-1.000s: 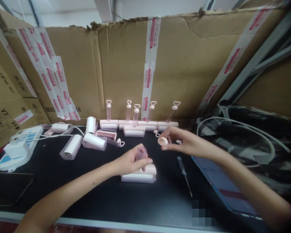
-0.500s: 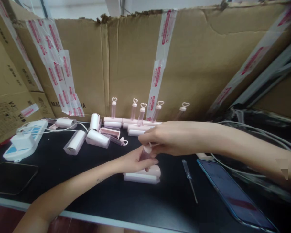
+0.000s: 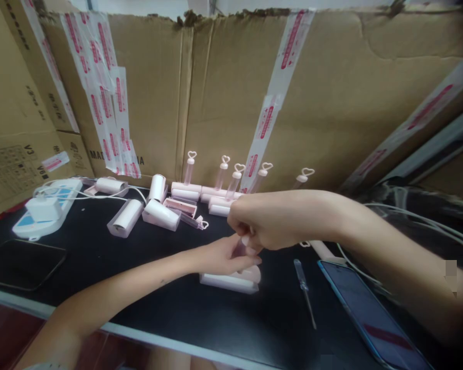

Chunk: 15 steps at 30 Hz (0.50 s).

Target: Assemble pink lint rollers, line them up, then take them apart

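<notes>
At the middle of the black table, a pink and white device [image 3: 231,280] lies flat with a clear tube standing up from it. My left hand [image 3: 224,255] is closed round this tube, its thumb and fingers on either side. Over the tube's top is my right hand [image 3: 268,218], fingers pinched on the whitish cap [image 3: 246,240]; the cap's upper part is hidden. Behind my hands stand several similar devices with upright tubes and heart-shaped loops [image 3: 192,154]. A screwdriver [image 3: 304,293] lies to the right of the device.
A blue-edged phone [image 3: 370,313] lies at right, a dark phone [image 3: 25,263] at left. Behind the latter is a power strip [image 3: 48,208] with a white plug and cables. Loose white rolls in clear cases [image 3: 125,218] lie at back left. Cardboard [image 3: 224,92] walls the back.
The camera view has shifted, moving the scene slightly right. My right hand has turned and its fingers now cover more of the tube's top. My left hand keeps its hold.
</notes>
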{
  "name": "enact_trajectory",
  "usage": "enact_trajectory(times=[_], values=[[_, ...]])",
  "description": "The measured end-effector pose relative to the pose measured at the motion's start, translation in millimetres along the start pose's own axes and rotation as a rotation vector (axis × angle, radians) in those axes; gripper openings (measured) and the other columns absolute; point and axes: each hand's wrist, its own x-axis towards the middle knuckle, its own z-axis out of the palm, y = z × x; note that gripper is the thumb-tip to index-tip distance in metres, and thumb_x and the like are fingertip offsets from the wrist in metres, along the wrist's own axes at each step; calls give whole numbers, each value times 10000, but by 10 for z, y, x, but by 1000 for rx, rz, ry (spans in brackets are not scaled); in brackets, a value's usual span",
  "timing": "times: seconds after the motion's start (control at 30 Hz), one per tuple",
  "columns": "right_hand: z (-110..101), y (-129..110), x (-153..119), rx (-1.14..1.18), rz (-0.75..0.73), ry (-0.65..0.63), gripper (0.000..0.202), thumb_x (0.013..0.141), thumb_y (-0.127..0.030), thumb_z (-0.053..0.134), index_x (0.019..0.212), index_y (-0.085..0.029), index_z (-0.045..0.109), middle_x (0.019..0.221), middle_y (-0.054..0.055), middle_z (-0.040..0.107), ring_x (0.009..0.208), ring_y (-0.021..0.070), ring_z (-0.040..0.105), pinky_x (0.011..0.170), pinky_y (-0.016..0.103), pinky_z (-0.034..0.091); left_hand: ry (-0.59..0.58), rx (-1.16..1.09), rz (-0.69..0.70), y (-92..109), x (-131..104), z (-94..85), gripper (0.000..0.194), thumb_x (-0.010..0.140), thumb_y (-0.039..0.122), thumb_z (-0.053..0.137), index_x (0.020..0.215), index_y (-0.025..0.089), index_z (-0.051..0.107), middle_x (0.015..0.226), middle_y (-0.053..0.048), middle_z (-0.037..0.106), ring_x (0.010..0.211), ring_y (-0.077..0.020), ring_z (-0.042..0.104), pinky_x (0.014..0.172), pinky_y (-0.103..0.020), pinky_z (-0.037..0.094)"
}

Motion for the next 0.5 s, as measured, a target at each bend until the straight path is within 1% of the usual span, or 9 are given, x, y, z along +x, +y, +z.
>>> enact_trajectory(times=[0.13,0.2,0.23,0.3,0.33,0.37,0.4,0.43,0.5], values=[[2,-12,35,153,134,-146,136,637,-110,636,542,-186,577,336,-72,493,283,98,461,310,189,273,35,-27,29,38,-5,2,296,861,336,537,1090,154,496,684,38,479,584,-90,497,589,-227,439],[7,56,-1,227,164,-154,45,698,-192,638,656,-181,624,400,-50,568,345,119,537,350,199,355,38,-33,43,63,-8,-2,269,858,301,540,1081,159,490,718,32,493,585,-85,512,578,-216,445],[6,111,-40,256,140,-128,89,720,-262,646,748,-178,651,477,-28,624,408,133,582,386,210,398,35,-30,47,71,-10,-4,255,858,294,540,1067,156,487,720,30,501,585,-86,520,579,-217,448],[-5,243,-153,313,24,-23,351,746,-429,635,981,-169,652,730,32,714,597,166,656,493,237,472,28,-22,38,73,-12,-10,236,859,303,542,1028,152,478,683,35,514,576,-92,530,589,-227,450],[-10,305,-218,335,-28,58,458,755,-498,611,1069,-164,627,859,60,719,693,181,668,555,248,493,31,-25,35,68,-13,-11,232,858,315,545,1009,153,474,652,42,514,568,-94,529,594,-231,448],[-8,354,-283,348,-52,155,515,770,-542,580,1114,-160,607,948,77,707,764,190,666,607,258,500,37,-33,35,61,-12,-12,235,856,329,547,995,156,470,625,50,510,559,-95,524,597,-233,443],[9,385,-339,355,-42,248,521,792,-560,546,1118,-158,602,974,83,698,792,193,660,635,265,499,46,-45,40,51,-12,-11,242,854,344,550,986,159,468,609,57,506,548,-93,518,594,-233,439],[45,397,-379,360,-4,320,502,813,-563,519,1095,-157,607,941,78,697,776,191,655,637,271,494,53,-54,49,42,-11,-8,249,850,355,554,980,160,467,607,59,507,542,-92,513,589,-232,435],[189,369,-399,380,83,413,460,812,-563,529,1004,-158,630,810,53,689,697,181,640,615,278,484,61,-66,64,25,-7,-2,250,847,359,559,973,161,472,613,57,507,539,-90,509,579,-229,430]])
